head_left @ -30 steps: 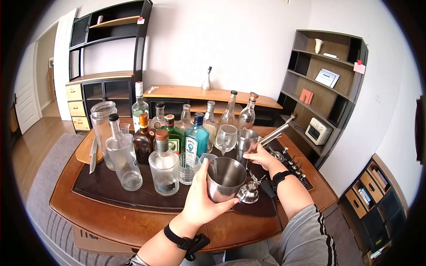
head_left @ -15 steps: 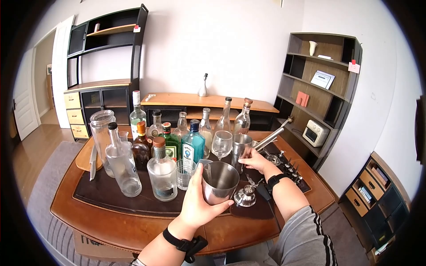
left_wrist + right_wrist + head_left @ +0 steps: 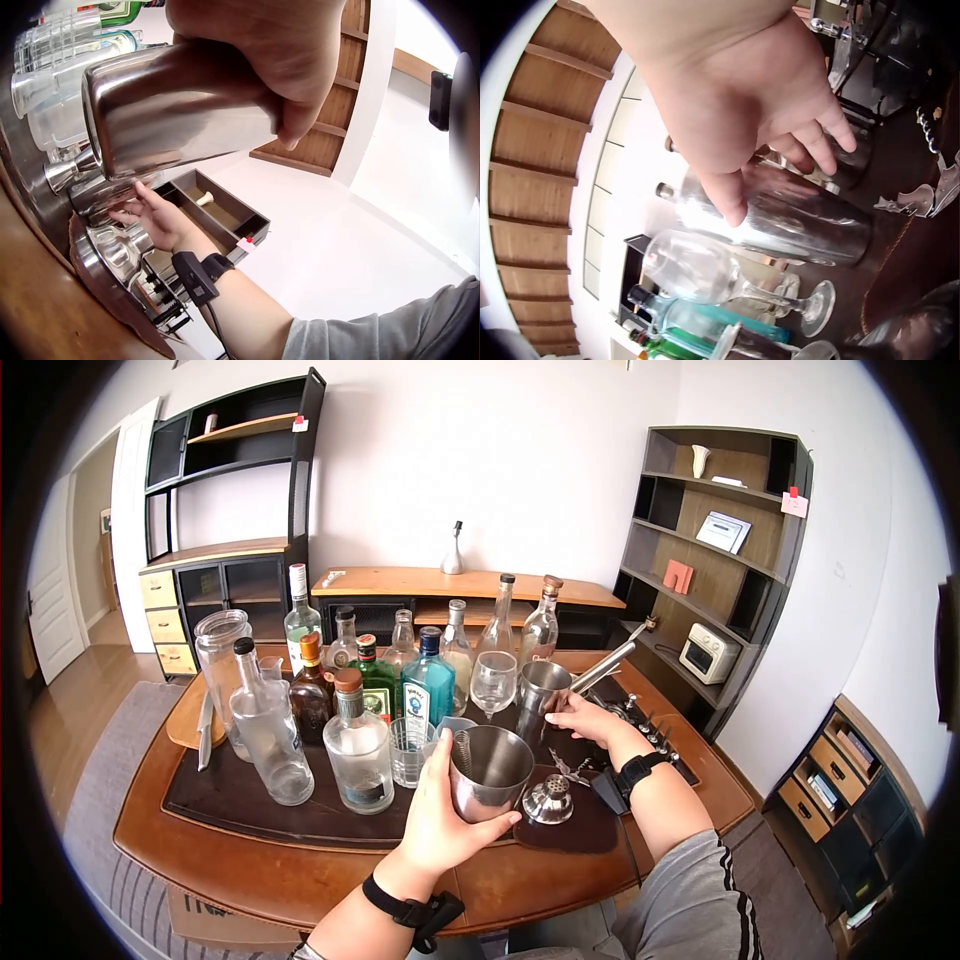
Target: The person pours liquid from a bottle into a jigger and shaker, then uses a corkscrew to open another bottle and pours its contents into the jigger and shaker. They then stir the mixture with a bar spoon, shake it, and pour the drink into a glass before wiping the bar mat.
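Note:
My left hand (image 3: pixel 435 815) grips a wide metal cup (image 3: pixel 490 785), thumb and fingers round its sides, its mouth tilted up. In the left wrist view this cup (image 3: pixel 180 109) lies across the palm. A second metal cup (image 3: pixel 541 705) stands on the dark mat. Beside it is my right hand (image 3: pixel 600 728), fingers loosely extended; in the right wrist view the thumb of this hand (image 3: pixel 742 112) overlaps the side of the standing cup (image 3: pixel 780 214). Whether it touches cannot be told. A metal strainer top (image 3: pixel 548 800) stands right of the held cup.
Several bottles, among them a blue one (image 3: pixel 427 685), crowd the mat's left and back. A stemmed glass (image 3: pixel 493 680) and a cut tumbler (image 3: pixel 408 755) stand near the cups. Bar tools (image 3: pixel 655 735) lie at right; a knife (image 3: pixel 205 730) is at far left.
The head view has shifted slightly. My right hand has drawn a little to the right, away from the standing cup. My left hand still grips its cup, a little lower in view.

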Available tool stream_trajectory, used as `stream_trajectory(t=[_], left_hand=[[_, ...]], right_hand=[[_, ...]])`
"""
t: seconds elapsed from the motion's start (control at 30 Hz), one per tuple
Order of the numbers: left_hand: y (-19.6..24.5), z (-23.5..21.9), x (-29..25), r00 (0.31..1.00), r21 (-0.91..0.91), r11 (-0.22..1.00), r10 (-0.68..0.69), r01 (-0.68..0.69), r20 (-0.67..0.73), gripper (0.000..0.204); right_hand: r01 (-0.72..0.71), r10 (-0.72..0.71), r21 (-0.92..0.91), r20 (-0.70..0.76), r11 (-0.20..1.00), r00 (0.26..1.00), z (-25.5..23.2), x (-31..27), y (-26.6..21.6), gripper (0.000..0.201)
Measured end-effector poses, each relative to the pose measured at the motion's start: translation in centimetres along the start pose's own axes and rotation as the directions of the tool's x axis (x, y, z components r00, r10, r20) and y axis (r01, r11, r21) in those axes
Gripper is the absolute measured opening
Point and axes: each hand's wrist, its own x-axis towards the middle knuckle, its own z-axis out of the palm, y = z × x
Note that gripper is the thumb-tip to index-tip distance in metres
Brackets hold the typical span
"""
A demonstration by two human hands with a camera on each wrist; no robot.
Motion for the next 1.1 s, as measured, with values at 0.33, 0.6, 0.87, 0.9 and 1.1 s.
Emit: stream_trajectory(t=[0.33,0.6,0.87,0.9,1.1], left_hand=[[-0.9,0.8,-0.1,0.999,-0.006,1.000,-0.007,0.007,-0.049,0.123],[-0.8,1.0,0.0,0.999,-0.070,0.997,-0.035,0.034,-0.015,0.123],[-0.2,0.9,-0.1,0.981,-0.181,0.984,0.039,-0.004,0.188,0.133],[-0.3,0.8,-0.1,0.973,-0.172,0.985,0.053,-0.015,0.223,0.133],[-0.5,0.9,-0.2,0.954,-0.120,0.992,0.009,0.028,0.300,0.131]], right_hand=[[0.311,-0.279,-0.565,0.145,0.765,0.949,4.8,-9.6,-0.6,0.053],[0.341,-0.534,-0.773,0.003,0.536,0.845,7.0,-10.3,-0.5,0.031],[0.580,-0.496,0.322,-0.309,0.748,0.811,3.7,-10.0,-9.2,0.013],[0.541,-0.481,0.427,-0.248,0.725,0.841,3.8,-9.7,-9.7,0.012],[0.460,-0.519,0.476,-0.008,0.750,0.855,5.4,-8.0,-9.0,0.010]])
